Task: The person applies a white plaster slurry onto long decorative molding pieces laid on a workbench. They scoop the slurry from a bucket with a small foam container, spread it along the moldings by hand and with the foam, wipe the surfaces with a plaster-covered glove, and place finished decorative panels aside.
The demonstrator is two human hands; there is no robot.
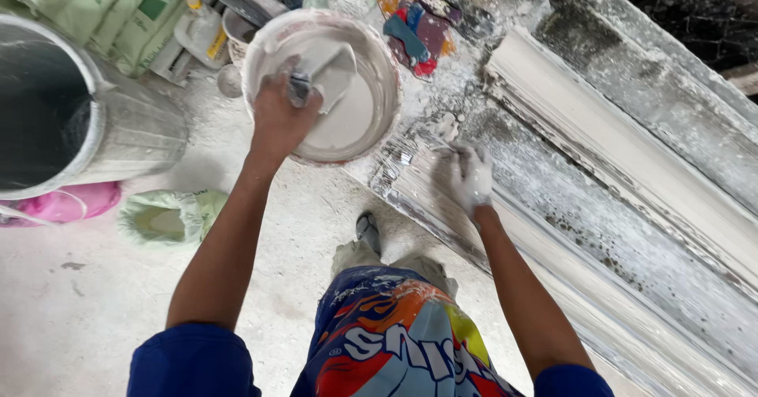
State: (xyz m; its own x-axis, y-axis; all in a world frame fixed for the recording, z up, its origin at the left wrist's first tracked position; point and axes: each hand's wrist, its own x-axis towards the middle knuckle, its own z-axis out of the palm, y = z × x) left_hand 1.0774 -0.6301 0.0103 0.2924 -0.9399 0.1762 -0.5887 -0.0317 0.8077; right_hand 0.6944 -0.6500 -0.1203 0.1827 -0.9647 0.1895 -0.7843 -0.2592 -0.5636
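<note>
At the bottom of the frame we see our own blue sleeves and bright patterned shorts, with one plaster-spattered shoe [367, 234] just above them at centre, standing on a pale, dusty floor [71, 302].

Moving up, our right hand [471, 177] sits right of centre, thickly coated in white, fingers bent and pressed down on the near end of a long white moulding [600, 286] that runs from the middle of the frame toward the lower right. Under that hand the surface looks wet and smeared; further along to the lower right the strip looks rough, speckled and patchy. We judge the coating has been laid only on the near end, with most of the length yet to be covered. A second moulding [632, 152] lies beside it toward the upper right and looks drier and cleaner in profile.

Higher, in the upper centre, our left hand [278, 121] is closed around the handle of a scoop [324, 69] dipped into a round bucket [391, 89] of grey-white plaster mix. The bucket holds a good pool, so plenty of material remains.

To the far left stand a large grey drum [134, 129], a green bag [166, 215] and a pink one [75, 201]; stacked green sacks [103, 6] fill the upper left corner.
</note>
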